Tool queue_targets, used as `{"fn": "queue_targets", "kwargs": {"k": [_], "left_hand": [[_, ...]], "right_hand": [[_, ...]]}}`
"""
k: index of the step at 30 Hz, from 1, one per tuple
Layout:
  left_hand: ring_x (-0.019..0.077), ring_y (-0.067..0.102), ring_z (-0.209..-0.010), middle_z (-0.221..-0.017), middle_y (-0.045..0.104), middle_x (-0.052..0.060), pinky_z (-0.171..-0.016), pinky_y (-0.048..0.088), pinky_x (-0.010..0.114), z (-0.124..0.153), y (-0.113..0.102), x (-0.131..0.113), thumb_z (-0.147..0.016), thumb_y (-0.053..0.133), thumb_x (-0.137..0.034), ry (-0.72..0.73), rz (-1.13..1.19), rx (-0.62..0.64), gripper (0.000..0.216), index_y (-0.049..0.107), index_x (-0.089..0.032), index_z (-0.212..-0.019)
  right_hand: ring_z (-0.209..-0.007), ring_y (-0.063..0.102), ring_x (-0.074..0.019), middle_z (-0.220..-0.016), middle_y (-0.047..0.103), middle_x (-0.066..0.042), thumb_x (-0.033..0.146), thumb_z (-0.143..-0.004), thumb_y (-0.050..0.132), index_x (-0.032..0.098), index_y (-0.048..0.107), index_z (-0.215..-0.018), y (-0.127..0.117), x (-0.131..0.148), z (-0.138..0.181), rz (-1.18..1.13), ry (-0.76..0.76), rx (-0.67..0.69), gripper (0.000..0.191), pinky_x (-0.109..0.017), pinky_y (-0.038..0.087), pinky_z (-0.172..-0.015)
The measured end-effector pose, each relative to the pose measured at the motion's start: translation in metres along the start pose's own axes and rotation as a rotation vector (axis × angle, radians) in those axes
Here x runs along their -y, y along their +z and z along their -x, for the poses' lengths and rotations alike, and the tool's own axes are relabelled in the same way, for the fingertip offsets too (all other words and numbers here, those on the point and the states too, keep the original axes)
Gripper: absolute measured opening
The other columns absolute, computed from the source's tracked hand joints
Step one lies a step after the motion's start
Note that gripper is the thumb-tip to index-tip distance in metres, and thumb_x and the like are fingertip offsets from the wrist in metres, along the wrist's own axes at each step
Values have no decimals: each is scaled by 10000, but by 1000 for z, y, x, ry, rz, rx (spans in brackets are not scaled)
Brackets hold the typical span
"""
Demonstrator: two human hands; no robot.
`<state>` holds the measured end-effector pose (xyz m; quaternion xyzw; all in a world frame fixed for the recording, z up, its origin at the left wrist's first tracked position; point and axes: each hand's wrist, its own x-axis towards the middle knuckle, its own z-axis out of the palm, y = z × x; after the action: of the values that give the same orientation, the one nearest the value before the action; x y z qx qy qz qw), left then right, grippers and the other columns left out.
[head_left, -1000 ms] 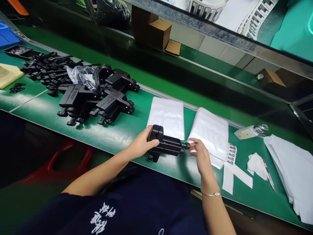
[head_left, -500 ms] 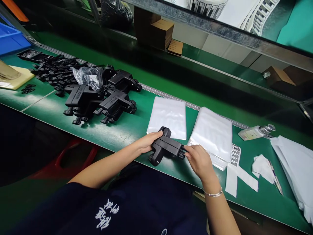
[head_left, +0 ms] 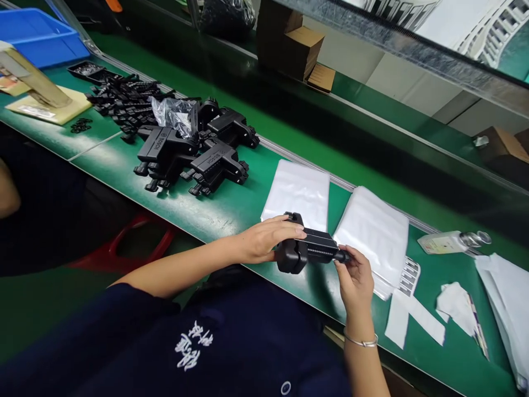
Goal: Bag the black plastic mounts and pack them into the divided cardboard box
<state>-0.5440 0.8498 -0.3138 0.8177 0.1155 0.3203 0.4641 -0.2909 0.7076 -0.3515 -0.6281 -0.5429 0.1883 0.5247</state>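
Between my two hands is a black plastic clamp mount [head_left: 316,245], tilted and raised over the front of the green bench. My left hand [head_left: 266,240] wraps round its wider end, thumb beneath and fingers over the top. At the other end, the fingers of my right hand [head_left: 356,275] pinch a small black knob [head_left: 342,255]. Close behind the mount lie a stack of clear plastic bags [head_left: 298,187] and a thicker stack of bags [head_left: 374,229]. Several similar black mounts [head_left: 217,162] marked BOSCH sit in a group to the left.
Farther left are a heap of black parts [head_left: 124,102], a small parts tray [head_left: 88,70], a press-like stand [head_left: 53,105] and a blue bin [head_left: 45,38]. On the right lie a bottle [head_left: 444,242], label strips [head_left: 421,320], crumpled tissue [head_left: 457,306] and white sheets [head_left: 508,298]. A metal-edged shelf [head_left: 413,47] runs above.
The mount has been lifted and turned to show its side. My left hand has shifted over its top; my right hand stays at the knob end. The camera view has swung slightly left.
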Motion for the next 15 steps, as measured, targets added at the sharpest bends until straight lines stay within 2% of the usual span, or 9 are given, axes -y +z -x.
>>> {"fn": "queue_targets", "kwargs": {"k": [5,8,11,13,15], "left_hand": [[224,639,-1146,-1112,730,49,-1167,278,490,1,-3,-9,-812,629,-213,-51,-13,39,159,665,-267,-957],[230,631,-1155,-1109,730,46,-1166,274,496,4,-3,-9,-822,616,-252,-88,-31,42,167,660,-262,-982],[277,612,-1164,-1160,699,81,-1120,345,479,8,-3,-6,-735,728,-360,-109,-16,-55,393,633,-232,-1094],[302,614,-1122,-1188,666,100,-1031,437,442,10,-3,-5,-647,797,-462,-225,55,-164,602,596,-216,-1159],[301,621,-1056,-1186,636,98,-930,495,400,12,-3,-4,-601,811,-546,-364,163,-242,716,567,-210,-1184]], "right_hand": [[-1057,637,-226,-1130,642,-113,246,-874,628,217,588,-1182,4,-2,-2,101,-64,-25,312,-449,536,-921],[-1048,646,-234,-1124,651,-116,249,-892,601,218,583,-1210,4,4,-5,198,-144,-19,320,-435,565,-879],[-1011,661,-236,-1092,668,-98,213,-899,585,250,555,-1277,1,18,-10,344,-329,20,381,-419,592,-834],[-985,664,-237,-1072,675,-94,179,-899,579,268,506,-1342,-3,29,-13,418,-488,54,458,-412,600,-811],[-951,667,-238,-1049,677,-98,167,-901,571,268,444,-1400,-8,38,-16,467,-606,88,525,-399,603,-773]]}}
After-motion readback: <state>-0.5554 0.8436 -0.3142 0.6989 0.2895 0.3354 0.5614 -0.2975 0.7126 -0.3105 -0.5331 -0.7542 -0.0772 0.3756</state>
